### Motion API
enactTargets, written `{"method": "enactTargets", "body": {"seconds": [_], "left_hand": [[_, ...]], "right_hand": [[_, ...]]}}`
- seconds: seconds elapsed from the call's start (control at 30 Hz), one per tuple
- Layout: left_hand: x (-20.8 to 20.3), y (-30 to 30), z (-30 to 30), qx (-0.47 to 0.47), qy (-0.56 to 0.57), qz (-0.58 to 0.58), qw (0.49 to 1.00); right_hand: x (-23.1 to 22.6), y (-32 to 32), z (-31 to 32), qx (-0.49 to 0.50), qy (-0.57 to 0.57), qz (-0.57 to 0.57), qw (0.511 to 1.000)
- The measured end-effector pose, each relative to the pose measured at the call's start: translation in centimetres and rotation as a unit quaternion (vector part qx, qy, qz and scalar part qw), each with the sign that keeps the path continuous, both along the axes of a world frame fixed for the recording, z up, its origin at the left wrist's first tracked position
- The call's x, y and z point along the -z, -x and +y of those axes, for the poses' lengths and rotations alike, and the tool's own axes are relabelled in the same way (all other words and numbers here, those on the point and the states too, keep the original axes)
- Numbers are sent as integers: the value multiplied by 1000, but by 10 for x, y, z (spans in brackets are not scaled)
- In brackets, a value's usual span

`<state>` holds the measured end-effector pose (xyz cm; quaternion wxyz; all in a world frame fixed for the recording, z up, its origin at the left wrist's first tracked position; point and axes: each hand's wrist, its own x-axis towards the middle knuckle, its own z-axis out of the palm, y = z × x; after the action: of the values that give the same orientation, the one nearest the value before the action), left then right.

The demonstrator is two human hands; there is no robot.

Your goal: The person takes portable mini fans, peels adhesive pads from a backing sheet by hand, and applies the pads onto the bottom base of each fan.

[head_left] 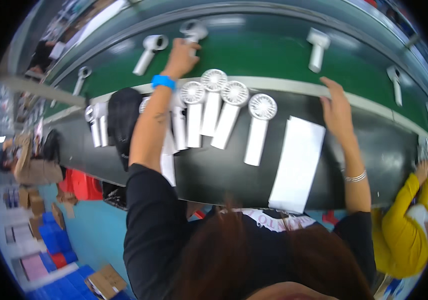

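My left hand [181,59], with a blue band at its wrist, reaches over the green belt. Its fingers close around the handle of a white handheld fan body [194,31] with a ring-shaped head. My right hand [338,111] hovers at the belt's near edge, thumb and fingers apart, holding nothing. Between my arms, several white handheld fans with spoked round grilles [263,107] lie on the dark table [214,175]. A stack of white paper sheets [298,162] lies near my right forearm. More white fan parts [179,125] are partly hidden by my left forearm.
The green conveyor belt [259,50] carries other white fan bodies, one [149,54] left of my hand and another [317,49] to the right. A black bag-like object [124,122] sits beside my left arm. At far right, a yellow-sleeved person [406,225] works.
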<state>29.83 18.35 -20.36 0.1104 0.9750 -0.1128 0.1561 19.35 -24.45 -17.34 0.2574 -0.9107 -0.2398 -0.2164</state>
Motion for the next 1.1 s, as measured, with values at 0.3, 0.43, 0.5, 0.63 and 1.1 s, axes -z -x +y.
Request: {"method": "enactTargets", "body": {"seconds": [0.3,0.43,0.5,0.63,1.1], "left_hand": [[-122,68,-47,-41,246,-220,943],[-145,141,-94,139,448,-189,863],[-146,177,-131,204,556,-81,802],[-109,218,-190,165,686,228,671],[-13,193,-280,61,692,418,585]], "right_hand": [[-1,142,8,-150,122,241,951],[-1,132,-15,-166,53,289,941],[7,125,-13,-112,-6,187,976],[22,101,-8,68,-153,165,972],[26,96,-7,86,-189,211,955]]}}
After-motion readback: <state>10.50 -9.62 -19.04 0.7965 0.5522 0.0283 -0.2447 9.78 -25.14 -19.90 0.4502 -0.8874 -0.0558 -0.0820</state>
